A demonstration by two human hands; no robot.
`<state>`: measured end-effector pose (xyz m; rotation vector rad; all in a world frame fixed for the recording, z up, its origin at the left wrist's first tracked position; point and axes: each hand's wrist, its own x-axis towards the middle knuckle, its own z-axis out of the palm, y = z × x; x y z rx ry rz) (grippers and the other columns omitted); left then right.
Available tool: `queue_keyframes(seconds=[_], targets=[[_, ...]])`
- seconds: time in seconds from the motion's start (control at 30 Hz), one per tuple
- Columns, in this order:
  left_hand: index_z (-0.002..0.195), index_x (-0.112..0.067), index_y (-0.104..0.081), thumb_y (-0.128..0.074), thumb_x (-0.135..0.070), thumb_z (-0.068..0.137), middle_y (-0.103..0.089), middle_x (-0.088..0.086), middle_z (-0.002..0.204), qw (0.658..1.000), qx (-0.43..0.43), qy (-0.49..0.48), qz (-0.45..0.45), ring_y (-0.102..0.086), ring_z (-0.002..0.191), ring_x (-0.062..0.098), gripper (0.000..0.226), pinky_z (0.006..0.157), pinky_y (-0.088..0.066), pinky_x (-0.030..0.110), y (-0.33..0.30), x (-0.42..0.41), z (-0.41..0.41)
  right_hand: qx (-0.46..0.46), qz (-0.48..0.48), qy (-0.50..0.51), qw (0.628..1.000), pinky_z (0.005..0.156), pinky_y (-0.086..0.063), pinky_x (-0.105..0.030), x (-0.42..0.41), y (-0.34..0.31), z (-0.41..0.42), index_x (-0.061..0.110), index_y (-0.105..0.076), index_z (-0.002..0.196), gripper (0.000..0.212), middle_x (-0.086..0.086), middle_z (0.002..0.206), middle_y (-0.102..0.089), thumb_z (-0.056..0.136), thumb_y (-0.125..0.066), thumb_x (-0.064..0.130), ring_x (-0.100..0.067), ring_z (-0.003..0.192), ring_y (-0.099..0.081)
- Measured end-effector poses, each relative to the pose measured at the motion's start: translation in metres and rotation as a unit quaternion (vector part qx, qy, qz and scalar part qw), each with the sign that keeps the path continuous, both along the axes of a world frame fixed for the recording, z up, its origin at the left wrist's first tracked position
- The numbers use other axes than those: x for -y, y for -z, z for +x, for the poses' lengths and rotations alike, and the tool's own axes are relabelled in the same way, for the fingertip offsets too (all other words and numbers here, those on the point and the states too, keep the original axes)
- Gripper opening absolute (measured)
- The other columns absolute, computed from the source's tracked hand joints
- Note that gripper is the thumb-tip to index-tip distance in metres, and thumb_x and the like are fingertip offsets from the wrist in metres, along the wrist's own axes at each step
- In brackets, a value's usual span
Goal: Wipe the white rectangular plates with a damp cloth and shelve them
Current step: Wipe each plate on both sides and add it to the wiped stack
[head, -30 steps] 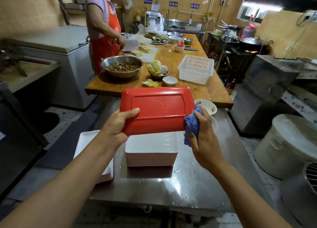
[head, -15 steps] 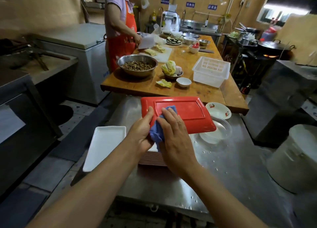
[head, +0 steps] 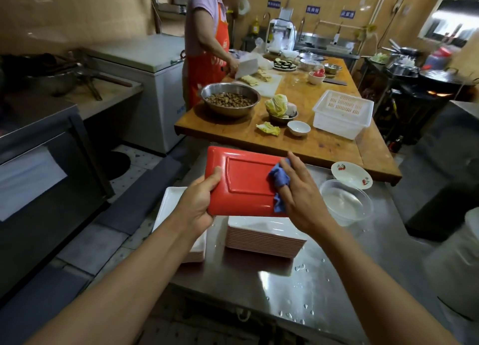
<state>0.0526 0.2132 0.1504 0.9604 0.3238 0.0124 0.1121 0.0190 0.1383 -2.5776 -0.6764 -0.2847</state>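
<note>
A rectangular plate [head: 246, 181] is held above the steel table with its red underside turned up toward me. My left hand [head: 199, 202] grips its left edge, thumb on top. My right hand [head: 300, 191] presses a blue cloth [head: 278, 184] against the right part of the red underside, fingers wrapped over the cloth. Directly below sits a tall stack of white rectangular plates [head: 264, 237]. A lower stack of white plates [head: 172, 207] lies to the left, partly under my left forearm.
The steel table [head: 298, 274] carries water drops, a clear plastic bowl [head: 346, 202] and a small patterned bowl [head: 351, 175]. Beyond is a wooden table [head: 324, 142] with a white basket [head: 342, 112], a metal bowl and cabbage. A person in an orange apron [head: 207, 46] chops there.
My right hand slid the blue cloth from the plate's left end, beside my left hand, across to its right side. The view shifted a little.
</note>
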Motion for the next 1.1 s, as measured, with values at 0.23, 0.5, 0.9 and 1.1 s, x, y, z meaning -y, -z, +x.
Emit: queue_keyframes(seconds=[0.23,0.5,0.9,1.1], targets=[[0.105,-0.012,-0.061,-0.046,-0.019,0.097,-0.073,0.010,0.092,0.998,-0.007,-0.039,-0.044,-0.070,0.080,0.022,0.018,0.069,-0.057,0.039,0.011,-0.032,-0.019,-0.063,0.159,0.035,0.985,0.076,-0.031,-0.006,-0.023,0.012,-0.007,0.010,-0.051,0.123,0.028,-0.007,0.109,-0.050,0.099,-0.038,0.009,-0.016,0.101,-0.052],[0.109,-0.012,-0.061,-0.050,-0.015,0.095,-0.073,0.008,0.091,0.995,0.012,-0.091,0.034,-0.071,0.082,0.021,0.018,0.074,-0.058,0.037,0.028,-0.088,-0.035,-0.148,0.262,0.066,0.951,0.049,-0.037,-0.008,-0.056,0.022,-0.018,0.009,-0.034,0.100,0.020,0.000,0.062,-0.058,0.096,-0.050,0.021,-0.004,0.048,-0.054],[0.099,-0.016,-0.073,-0.075,-0.004,0.074,-0.067,0.003,0.086,0.566,0.126,0.063,0.812,-0.064,0.080,0.025,0.027,0.052,-0.053,0.036,0.103,-0.120,-0.045,-0.229,0.282,0.072,0.929,0.058,-0.050,-0.027,-0.065,0.041,-0.011,0.013,-0.054,0.100,0.026,-0.006,0.084,-0.069,0.089,-0.062,0.034,-0.015,0.072,-0.068],[0.081,-0.009,-0.069,-0.086,-0.001,0.049,-0.064,0.005,0.079,0.462,0.147,0.107,0.868,-0.063,0.068,0.024,0.037,0.033,-0.042,0.027,0.134,-0.112,-0.058,-0.258,0.308,0.087,0.911,0.067,-0.055,-0.033,-0.061,0.052,-0.018,0.013,-0.053,0.102,0.026,-0.004,0.087,-0.070,0.090,-0.060,0.035,-0.003,0.079,-0.069]])
